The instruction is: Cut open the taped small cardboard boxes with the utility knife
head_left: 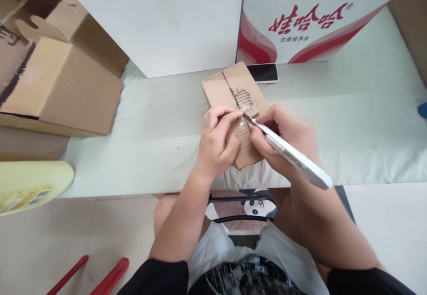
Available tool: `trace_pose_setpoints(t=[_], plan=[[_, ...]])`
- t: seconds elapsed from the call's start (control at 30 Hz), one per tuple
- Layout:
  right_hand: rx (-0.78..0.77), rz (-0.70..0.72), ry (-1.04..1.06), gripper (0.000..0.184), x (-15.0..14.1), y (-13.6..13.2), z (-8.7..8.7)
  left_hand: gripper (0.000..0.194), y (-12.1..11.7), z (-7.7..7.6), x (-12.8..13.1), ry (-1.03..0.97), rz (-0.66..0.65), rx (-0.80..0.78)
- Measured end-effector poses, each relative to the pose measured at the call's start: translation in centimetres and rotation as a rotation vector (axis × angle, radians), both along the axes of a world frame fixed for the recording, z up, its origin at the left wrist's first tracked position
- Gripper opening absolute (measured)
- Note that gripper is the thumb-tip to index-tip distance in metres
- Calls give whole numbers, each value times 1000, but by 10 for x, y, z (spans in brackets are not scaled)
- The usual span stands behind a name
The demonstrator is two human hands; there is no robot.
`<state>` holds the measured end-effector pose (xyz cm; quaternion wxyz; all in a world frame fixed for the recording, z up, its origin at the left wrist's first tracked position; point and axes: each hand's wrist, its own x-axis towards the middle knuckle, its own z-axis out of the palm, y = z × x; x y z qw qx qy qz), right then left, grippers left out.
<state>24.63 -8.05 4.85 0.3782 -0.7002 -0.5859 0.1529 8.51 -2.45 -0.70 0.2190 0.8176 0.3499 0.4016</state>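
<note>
Slitting taped seam, apparently: small carton (216,91) at middle of table's (153,121) near edge. Right hand (295,130) closed round white cutter (296,159). Left hand (215,146) half-curled over carton; grip unclear. Next stroke calls for left fingertips clear of blade.

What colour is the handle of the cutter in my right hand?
The cutter's handle is white; the head view shows it best.
</note>
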Motion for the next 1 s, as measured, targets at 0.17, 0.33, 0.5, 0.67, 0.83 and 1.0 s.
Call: trace_pose_setpoints(t=[0.17,0.33,0.5,0.67,0.83,1.0], plan=[[4,7,-5,8,0,0,-1,35,0,-1,1,-17,4,2],[9,8,-1,8,1,0,-1,34,0,-1,0,-10,10,4],[3,8,-28,9,1,-1,-1,34,0,-1,0,-18,6,8],[-10,2,-29,10,1,-1,-1,34,0,-1,0,12,12,1],[-3,5,-21,10,1,-1,-1,33,1,-2,0,-10,6,12],[2,14,-26,10,1,-1,0,32,0,-1,0,-14,8,8]])
